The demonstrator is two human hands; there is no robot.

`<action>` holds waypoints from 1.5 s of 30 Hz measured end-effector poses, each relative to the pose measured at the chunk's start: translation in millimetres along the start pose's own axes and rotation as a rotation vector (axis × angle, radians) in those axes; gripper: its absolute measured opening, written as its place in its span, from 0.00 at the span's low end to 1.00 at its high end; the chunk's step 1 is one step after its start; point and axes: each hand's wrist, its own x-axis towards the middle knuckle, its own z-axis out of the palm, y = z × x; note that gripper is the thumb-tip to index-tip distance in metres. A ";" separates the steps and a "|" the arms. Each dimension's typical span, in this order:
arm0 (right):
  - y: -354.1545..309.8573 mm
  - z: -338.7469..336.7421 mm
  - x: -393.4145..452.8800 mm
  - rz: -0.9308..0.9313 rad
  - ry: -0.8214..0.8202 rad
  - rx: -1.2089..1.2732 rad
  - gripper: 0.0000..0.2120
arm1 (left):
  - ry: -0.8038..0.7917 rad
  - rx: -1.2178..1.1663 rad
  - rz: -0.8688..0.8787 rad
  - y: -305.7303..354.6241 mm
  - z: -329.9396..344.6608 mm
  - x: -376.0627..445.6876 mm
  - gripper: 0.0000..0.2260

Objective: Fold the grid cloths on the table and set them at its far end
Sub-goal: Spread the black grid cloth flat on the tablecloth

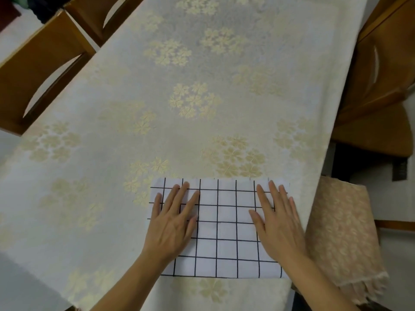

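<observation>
One grid cloth (224,230) on desk (157,90). Two hands: left hand (173,223), right hand (278,225), both flat, palms down. Three wooden chairs: two at left (40,70) (96,16), one at right (379,86). One floral tablecloth (101,176).

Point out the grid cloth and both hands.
grid cloth (226,230), head view, bare middle between the hands.
left hand (173,223), head view, back of hand.
right hand (279,227), head view, back of hand.

A long bench (224,292) is covered by a cream tablecloth (157,97) with pale gold flower clusters. On it, near the close end and toward the right edge, lies one white grid cloth (226,230), flat and rectangular.
</observation>
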 end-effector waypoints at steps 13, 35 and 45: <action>-4.8 7.9 17.4 -0.049 -0.009 -0.045 0.31 | 0.035 0.005 -0.080 -6.5 10.5 -12.1 0.25; -35.3 -0.3 -12.4 -0.099 -0.051 -0.074 0.32 | 0.037 -0.001 -0.033 26.4 13.9 -41.5 0.27; -63.9 30.0 -52.4 -0.218 -0.154 -0.142 0.34 | -0.037 0.005 0.041 47.7 29.9 -66.7 0.28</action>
